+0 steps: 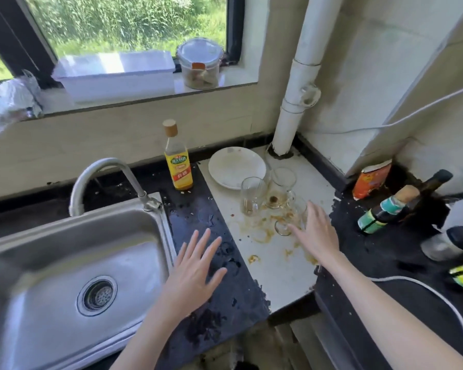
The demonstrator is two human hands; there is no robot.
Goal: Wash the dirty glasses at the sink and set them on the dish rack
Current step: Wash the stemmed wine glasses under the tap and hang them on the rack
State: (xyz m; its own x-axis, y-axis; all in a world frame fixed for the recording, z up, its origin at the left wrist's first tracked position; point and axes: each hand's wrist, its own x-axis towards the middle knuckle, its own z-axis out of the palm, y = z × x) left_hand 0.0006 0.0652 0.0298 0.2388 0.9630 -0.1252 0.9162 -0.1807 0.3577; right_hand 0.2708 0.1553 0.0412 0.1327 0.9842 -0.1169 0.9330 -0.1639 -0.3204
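Three dirty glasses sit on the white counter slab (278, 268) amid brown spill stains. A tall glass (251, 194) stands upright on the left. A glass mug (281, 186) with brown dregs stands behind it. A third glass (289, 218) lies on its side nearest me. My right hand (314, 231) reaches over the lying glass with fingers straight, its fingertips at the glass; whether they touch it is unclear. My left hand (193, 273) hovers open above the dark counter beside the steel sink (64, 263). No dish rack is in view.
A curved faucet (102, 177) rises behind the sink. A yellow-labelled bottle (178, 161) and a dirty white plate (237, 166) stand behind the glasses. Dark bottles (396, 206), an orange packet (370, 178) and a white cable (425, 287) crowd the right counter. A white pipe (294, 102) runs up the corner.
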